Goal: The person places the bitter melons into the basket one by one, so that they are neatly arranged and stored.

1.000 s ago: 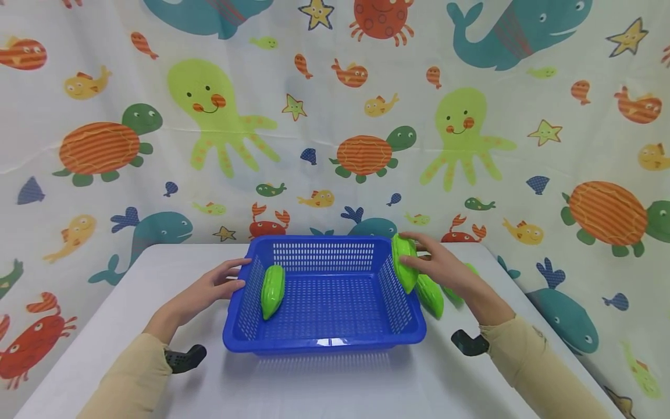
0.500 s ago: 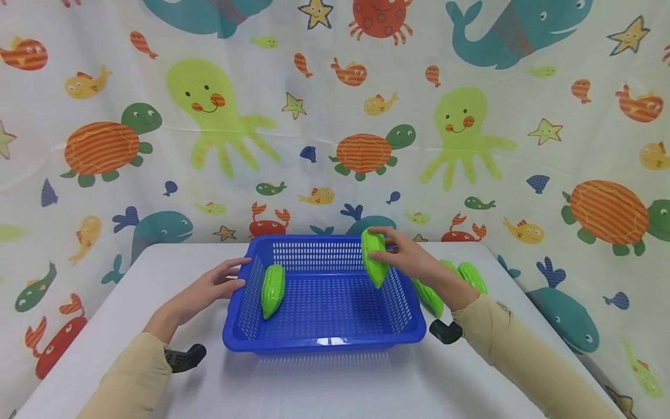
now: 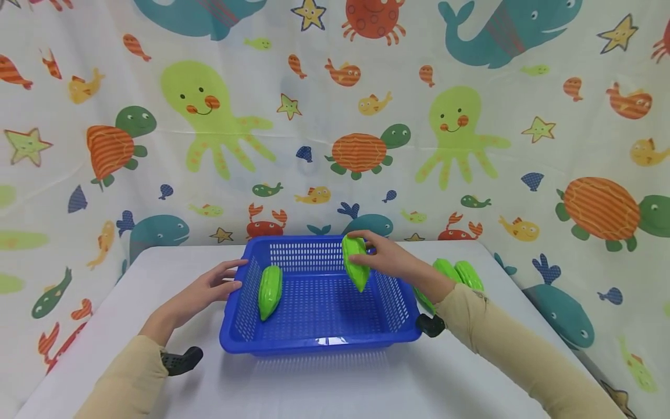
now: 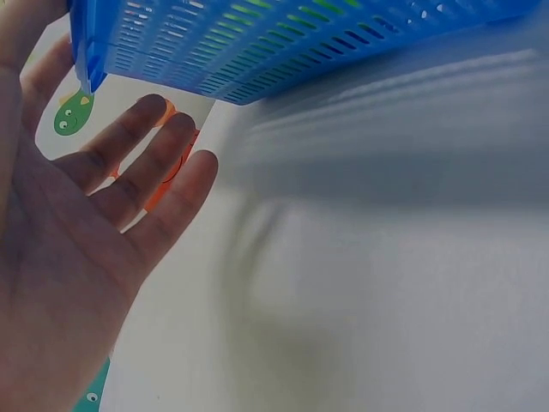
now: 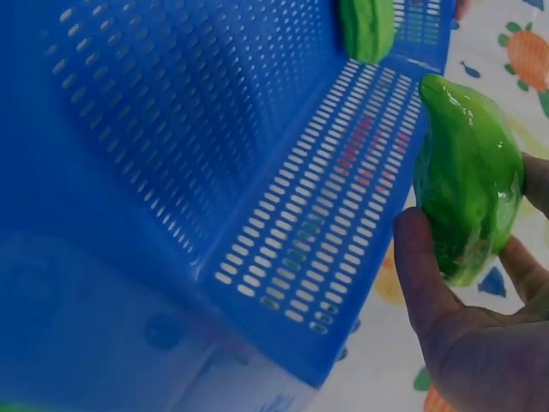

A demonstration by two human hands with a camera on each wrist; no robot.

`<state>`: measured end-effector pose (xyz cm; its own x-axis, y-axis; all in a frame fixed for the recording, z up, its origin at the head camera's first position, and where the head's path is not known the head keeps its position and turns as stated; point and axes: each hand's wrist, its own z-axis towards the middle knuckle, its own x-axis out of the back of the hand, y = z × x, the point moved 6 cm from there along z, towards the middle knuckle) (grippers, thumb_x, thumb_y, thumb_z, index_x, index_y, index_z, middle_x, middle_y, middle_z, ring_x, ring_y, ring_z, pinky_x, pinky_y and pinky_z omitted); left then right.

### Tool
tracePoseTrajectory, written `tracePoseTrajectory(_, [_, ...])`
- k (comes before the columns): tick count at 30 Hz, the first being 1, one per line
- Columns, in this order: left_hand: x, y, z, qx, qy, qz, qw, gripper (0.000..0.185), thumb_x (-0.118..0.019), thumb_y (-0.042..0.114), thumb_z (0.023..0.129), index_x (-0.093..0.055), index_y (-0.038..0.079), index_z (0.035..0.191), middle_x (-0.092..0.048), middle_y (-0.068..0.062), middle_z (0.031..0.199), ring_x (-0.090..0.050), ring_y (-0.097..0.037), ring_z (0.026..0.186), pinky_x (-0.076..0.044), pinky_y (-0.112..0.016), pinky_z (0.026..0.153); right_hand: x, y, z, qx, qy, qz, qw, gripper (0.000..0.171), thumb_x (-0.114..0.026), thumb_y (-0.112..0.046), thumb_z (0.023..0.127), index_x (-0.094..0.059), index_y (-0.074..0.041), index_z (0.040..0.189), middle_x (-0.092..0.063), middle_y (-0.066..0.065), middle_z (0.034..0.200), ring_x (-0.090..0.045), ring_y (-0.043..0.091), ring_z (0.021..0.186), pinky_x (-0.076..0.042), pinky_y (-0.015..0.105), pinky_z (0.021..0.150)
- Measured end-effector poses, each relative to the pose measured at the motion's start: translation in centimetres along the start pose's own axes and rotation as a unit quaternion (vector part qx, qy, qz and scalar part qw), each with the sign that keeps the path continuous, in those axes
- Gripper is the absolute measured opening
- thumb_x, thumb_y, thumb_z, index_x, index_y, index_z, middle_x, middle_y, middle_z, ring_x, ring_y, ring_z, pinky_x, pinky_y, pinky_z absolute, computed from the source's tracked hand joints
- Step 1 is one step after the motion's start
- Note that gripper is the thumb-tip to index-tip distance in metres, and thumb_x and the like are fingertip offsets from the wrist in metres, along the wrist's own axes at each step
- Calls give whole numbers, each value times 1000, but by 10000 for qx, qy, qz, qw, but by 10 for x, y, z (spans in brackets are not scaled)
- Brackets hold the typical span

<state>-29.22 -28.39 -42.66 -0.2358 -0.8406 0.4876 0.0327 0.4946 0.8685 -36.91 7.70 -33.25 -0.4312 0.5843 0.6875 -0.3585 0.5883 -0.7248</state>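
My right hand pinches a shiny green ridged gourd between thumb and fingers, with its pointed end down. It hangs over the right back part of a blue plastic basket. In the right wrist view, the held gourd is seen close up against the fingers. A similar gourd lies in the basket along its left wall. My left hand is at the basket's left rim, fingers loosely extended; the left wrist view shows the fingers spread beside the perforated wall.
Right of the basket, more green gourds lie on the white table: one partly hidden by the basket and right arm, another behind the forearm, and one beside that. A sea-animal curtain hangs behind the table.
My right hand has carried the held gourd left from the basket's right rim to over its inside. My left hand has stayed at the left rim.
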Motion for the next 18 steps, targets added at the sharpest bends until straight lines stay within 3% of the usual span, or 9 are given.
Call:
tracePoseTrajectory(7, [3, 1, 3, -84, -20, -81, 9999, 65, -54, 39, 100, -24, 24, 155, -28, -28, 152, -41, -49, 131, -47, -58, 97, -12, -9, 17, -12, -164, -77, 9998, 58, -67, -36, 93, -44, -26, 145, -58, 11, 123, -61, 24, 104, -56, 35, 81])
tracePoseTrajectory(18, [9, -1, 9, -84, -26, -42, 10000, 65, -54, 40, 99, -24, 25, 155, -29, -28, 152, -44, -47, 130, -47, -58, 97, -43, -20, 46, 17, -492, -748, 9960, 52, -67, -38, 92, -50, -27, 140, -58, 5, 123, -58, 22, 107, -54, 32, 81])
